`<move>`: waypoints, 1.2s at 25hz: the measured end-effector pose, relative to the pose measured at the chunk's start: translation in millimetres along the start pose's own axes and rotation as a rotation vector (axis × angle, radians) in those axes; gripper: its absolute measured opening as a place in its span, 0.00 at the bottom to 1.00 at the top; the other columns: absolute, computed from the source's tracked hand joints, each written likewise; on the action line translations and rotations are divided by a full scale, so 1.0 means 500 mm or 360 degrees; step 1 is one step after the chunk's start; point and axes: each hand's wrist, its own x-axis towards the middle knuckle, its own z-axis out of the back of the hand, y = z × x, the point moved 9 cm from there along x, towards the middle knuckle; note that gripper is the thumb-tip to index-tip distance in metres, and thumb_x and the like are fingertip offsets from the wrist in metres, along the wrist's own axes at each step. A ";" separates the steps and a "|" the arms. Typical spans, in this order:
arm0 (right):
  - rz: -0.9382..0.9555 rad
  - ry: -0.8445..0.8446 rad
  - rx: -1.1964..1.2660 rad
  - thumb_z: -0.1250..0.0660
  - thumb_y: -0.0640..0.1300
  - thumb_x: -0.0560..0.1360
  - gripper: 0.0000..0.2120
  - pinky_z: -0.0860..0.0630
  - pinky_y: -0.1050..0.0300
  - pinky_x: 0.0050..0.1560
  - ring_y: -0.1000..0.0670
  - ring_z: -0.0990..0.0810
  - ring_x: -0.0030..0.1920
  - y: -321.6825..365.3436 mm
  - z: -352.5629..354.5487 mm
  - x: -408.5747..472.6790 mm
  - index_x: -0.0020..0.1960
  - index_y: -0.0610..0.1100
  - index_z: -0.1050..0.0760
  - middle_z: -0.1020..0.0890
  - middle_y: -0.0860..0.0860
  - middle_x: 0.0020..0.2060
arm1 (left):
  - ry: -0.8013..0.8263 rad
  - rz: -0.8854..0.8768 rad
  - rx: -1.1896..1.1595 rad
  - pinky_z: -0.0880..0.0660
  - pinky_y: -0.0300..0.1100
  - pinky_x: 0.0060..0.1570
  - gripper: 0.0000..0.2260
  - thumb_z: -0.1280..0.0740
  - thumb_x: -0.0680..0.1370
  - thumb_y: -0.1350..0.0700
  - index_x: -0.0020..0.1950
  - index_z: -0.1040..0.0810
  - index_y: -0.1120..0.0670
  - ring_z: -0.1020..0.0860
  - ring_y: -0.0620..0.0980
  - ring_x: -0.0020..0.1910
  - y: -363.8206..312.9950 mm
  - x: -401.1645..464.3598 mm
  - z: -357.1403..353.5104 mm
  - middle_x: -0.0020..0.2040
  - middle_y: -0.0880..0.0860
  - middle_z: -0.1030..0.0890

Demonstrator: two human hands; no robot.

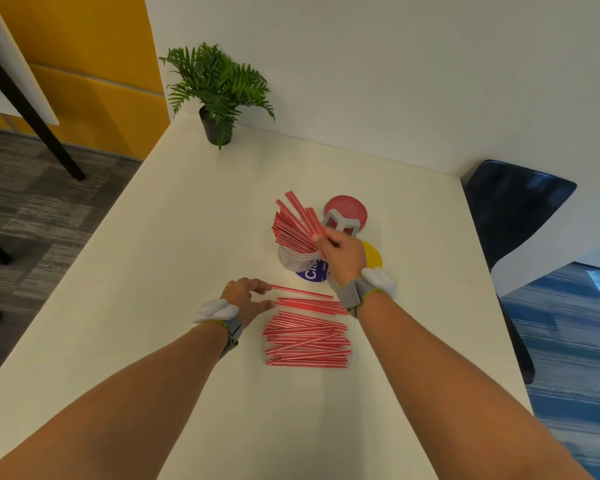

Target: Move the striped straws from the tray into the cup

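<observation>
A pile of red-and-white striped straws (306,342) lies flat on the white table in front of me; I cannot make out a tray under it. Behind it stands a clear cup (293,257) with several striped straws (291,227) fanning out to the upper left. My right hand (342,256) is above the cup's right side and pinches straws that lean into the cup. My left hand (245,297) is at the left end of the pile, fingers and thumb pinching the tip of one straw (302,292) at the pile's far edge.
A red disc with a white stand (345,213) sits just behind the cup. A yellow disc (373,256) and a blue round label (311,273) lie under and right of the cup. A potted plant (217,95) stands at the far edge. A blue chair (510,206) is to the right.
</observation>
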 end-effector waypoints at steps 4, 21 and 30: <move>0.0014 -0.0051 0.0120 0.36 0.40 0.75 0.09 0.30 0.75 0.28 0.67 0.25 0.26 0.030 -0.025 0.071 0.53 0.40 0.21 0.23 0.69 0.21 | 0.0069 -0.0069 0.0201 0.30 0.47 0.56 0.19 0.29 0.70 0.51 0.60 0.24 0.50 0.28 0.57 0.57 -0.016 0.011 -0.023 0.58 0.55 0.22; -0.0006 0.0085 -0.0004 0.35 0.37 0.74 0.14 0.26 0.54 0.61 0.48 0.23 0.57 -0.043 -0.089 0.085 0.59 0.41 0.26 0.20 0.43 0.56 | 0.0124 -0.0213 0.0584 0.29 0.50 0.59 0.13 0.35 0.74 0.52 0.58 0.22 0.48 0.29 0.59 0.58 -0.030 0.101 -0.037 0.57 0.56 0.25; -0.0056 0.0240 -0.0317 0.31 0.40 0.71 0.08 0.31 0.70 0.47 0.63 0.24 0.43 -0.174 -0.048 -0.086 0.50 0.45 0.22 0.20 0.49 0.44 | 0.0239 -0.0245 0.0847 0.30 0.50 0.55 0.11 0.37 0.75 0.49 0.53 0.21 0.50 0.28 0.58 0.57 -0.044 0.112 -0.046 0.58 0.56 0.26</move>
